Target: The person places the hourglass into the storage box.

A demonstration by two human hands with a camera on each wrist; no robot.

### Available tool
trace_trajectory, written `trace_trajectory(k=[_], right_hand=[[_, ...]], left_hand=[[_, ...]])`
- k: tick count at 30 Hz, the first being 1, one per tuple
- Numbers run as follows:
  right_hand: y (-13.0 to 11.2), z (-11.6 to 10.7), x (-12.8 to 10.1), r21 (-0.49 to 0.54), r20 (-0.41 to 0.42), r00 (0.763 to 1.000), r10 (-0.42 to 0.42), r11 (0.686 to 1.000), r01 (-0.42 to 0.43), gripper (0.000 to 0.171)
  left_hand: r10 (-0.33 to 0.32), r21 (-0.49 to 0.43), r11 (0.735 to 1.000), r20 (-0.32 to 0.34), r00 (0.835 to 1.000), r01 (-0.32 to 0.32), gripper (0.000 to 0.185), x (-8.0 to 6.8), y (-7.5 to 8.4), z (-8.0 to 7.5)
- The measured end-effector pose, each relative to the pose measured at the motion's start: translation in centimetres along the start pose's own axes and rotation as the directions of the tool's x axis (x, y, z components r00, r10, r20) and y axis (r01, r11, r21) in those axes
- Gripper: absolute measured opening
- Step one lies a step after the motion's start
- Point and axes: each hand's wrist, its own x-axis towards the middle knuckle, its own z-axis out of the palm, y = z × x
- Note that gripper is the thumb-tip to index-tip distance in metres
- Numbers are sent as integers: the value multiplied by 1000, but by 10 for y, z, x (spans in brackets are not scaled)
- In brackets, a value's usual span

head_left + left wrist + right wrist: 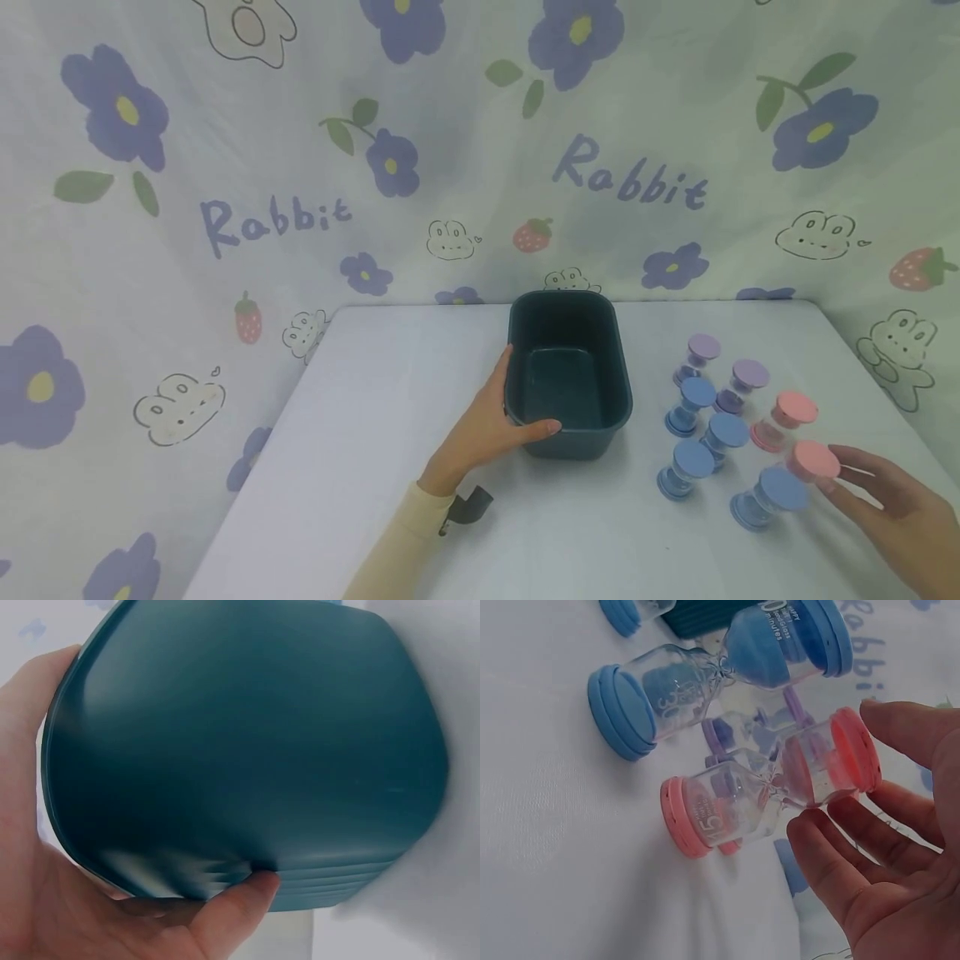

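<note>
In the head view my left hand (480, 435) grips the near left corner of a deep teal plastic bin (572, 444). Its thumb lies over the front rim and its fingers run along the left side. Over at the right, my right hand (896, 510) holds the upper end of a pink hourglass (814, 461). The right wrist view has the thumb at the edge of the pink cap (856, 750) and the fingertips against the glass below it. A blue hourglass (783, 490) stands close beside it.
Left of the pink hourglass are several blue hourglasses (693, 460). Behind them stand another pink hourglass (795, 410) and two purple ones (750, 374). All are on a white table (360, 392), with a printed rabbit-and-flower cloth (457, 150) behind.
</note>
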Motion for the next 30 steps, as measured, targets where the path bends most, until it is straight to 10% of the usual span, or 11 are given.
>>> trace_trajectory(k=[13, 30], right_hand=[[-4, 3, 12, -52, 51, 964, 260, 965, -258, 78], [-5, 1, 7, 52, 5, 968, 251, 967, -251, 63]], left_hand=[[34, -14, 999, -14, 999, -34, 128, 1, 0, 1], [25, -13, 1000, -27, 999, -25, 129, -1, 0, 2]])
